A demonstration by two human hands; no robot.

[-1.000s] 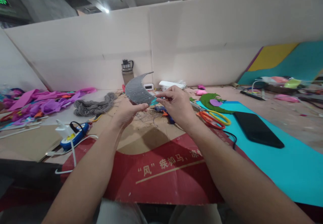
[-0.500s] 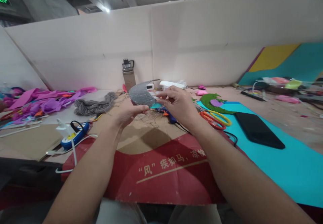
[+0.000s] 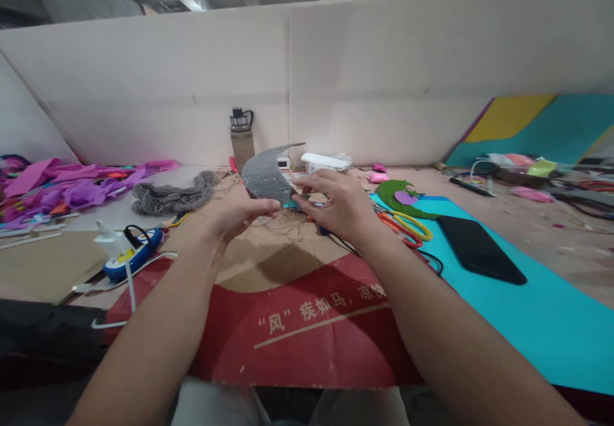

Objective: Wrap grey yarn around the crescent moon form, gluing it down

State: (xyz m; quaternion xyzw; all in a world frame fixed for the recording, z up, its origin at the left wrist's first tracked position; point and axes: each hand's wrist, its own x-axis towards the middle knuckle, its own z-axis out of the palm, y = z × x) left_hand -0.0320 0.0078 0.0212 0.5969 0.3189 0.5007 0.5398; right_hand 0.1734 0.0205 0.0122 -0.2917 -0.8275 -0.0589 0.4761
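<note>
I hold the gray crescent piece [image 3: 266, 175] up above the cardboard [image 3: 311, 336], its thin tip pointing right, with my left hand [image 3: 242, 215] gripping its lower left edge and my right hand [image 3: 336, 205] bent at its lower right edge, though I cannot tell whether those fingers pinch it. Under my wrists the cardboard's brown and red surface runs toward me to its front edge; the gray yarn [image 3: 175, 196] lies to the left, the bottle [image 3: 242, 141] stands upright behind, and the black phone [image 3: 480, 250] rests on the blue sheet [image 3: 542, 311] beyond my right forearm.
</note>
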